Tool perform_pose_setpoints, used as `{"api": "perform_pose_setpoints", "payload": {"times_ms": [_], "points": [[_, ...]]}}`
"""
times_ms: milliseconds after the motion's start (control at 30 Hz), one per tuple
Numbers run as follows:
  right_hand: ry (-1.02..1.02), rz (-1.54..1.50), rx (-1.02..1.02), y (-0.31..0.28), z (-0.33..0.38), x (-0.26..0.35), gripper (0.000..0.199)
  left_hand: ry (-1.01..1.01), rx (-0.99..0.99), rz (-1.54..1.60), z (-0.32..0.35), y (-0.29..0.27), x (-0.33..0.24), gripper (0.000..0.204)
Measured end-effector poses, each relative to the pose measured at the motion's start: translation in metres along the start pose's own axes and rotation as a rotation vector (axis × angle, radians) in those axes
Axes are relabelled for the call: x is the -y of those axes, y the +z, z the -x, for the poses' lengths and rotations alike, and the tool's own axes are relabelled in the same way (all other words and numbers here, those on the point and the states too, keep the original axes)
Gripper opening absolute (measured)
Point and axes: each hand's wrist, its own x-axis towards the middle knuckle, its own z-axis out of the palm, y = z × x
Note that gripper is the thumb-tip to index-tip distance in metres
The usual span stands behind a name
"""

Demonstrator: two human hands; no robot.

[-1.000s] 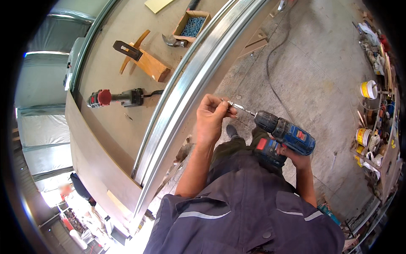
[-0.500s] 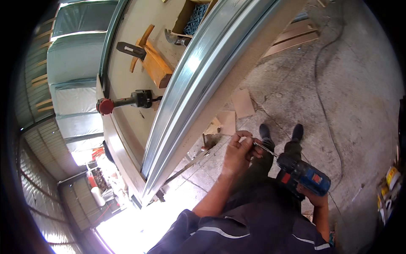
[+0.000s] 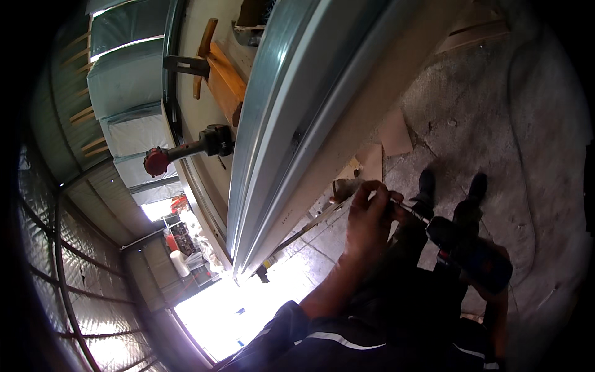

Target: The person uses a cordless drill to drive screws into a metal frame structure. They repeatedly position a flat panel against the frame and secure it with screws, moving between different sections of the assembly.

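Observation:
My right hand grips a dark cordless drill by its handle, low on the right and in shadow. A long thin bit points from the drill's chuck up and left. At the bit's tip, the thumb and fingers of my left hand are pinched together. Whatever small thing they may hold is too dark to make out. Both hands hang over the floor in front of my body, beside a long bench edge with shiny metal profiles.
On the bench lie a wooden hand plane, a black tool with a red round end and part of a screw box. Flat brown pieces lie on the concrete floor near my feet. A cable runs along the floor at right.
My view has turned, so bench, floor and feet shift in the picture, and it looks darker. Both hands stay together at the bit, now further right in the picture.

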Motion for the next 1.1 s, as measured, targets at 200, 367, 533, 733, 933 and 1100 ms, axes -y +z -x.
{"api": "perform_pose_setpoints", "payload": {"times_ms": [200, 367, 533, 733, 933, 1100], "points": [[-0.202, 0.13, -0.161, 0.022, -0.01, 0.006, 0.066, 0.049, 0.072, -0.037, -0.008, -0.005, -0.022, 0.017], [0.058, -0.063, 0.04, 0.021, -0.02, 0.023, 0.058, 0.214, 0.012, -0.341, 0.001, 0.014, -0.033, 0.014], [0.237, 0.033, 0.164, 0.065, 0.019, -0.045, 0.037, 0.319, 0.077, -0.212, 0.015, 0.017, -0.046, 0.017], [0.019, -0.129, -0.061, 0.067, 0.009, -0.006, 0.035, 0.371, 0.22, -0.112, 0.019, 0.014, -0.05, 0.021], [0.027, -0.122, -0.046, 0.042, -0.009, 0.018, 0.035, 0.339, 0.21, -0.1, 0.014, 0.025, -0.043, 0.02], [0.03, -0.1, 0.024, 0.033, -0.026, 0.034, 0.036, 0.452, 0.186, -0.29, 0.019, 0.031, -0.047, 0.021]]}}
